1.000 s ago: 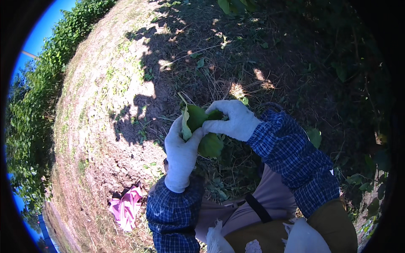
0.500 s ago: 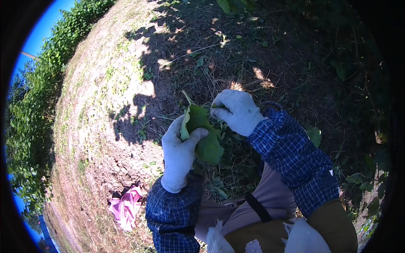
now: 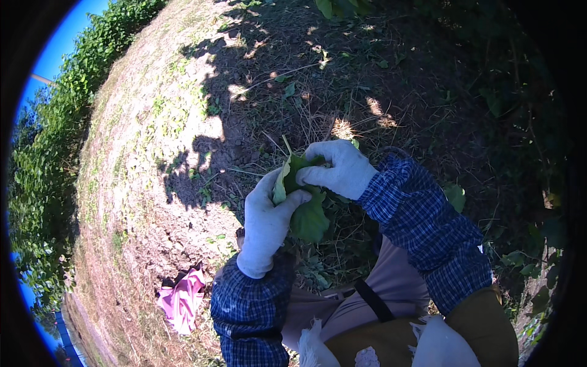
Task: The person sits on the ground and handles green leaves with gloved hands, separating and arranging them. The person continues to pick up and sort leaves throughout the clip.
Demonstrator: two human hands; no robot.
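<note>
Green, broad leaves (image 3: 310, 219), folded and seemingly stacked, are pinched between thumb and fingers of my left hand (image 3: 264, 221). A thin pale stem sticks up past their upper edge. My right hand (image 3: 342, 169) touches the same leaves at their upper right, its thumb and fingers closed on the leaf edge. White gloves cover both hands, and blue checked sleeves reach down to the wrists. How many leaves there are cannot be made out, as the fingers hide part of them.
A pink cloth (image 3: 183, 300) lies on the sunlit dry ground at lower left. Leafy vines (image 3: 43, 183) line the left side. Shaded grass and cut stems (image 3: 293, 110) spread in front, with dark foliage on the right. My legs (image 3: 391, 278) are below the hands.
My right hand has moved slightly left and down, from beside the leaves onto them. My left hand has shifted a little to the right with the leaves.
</note>
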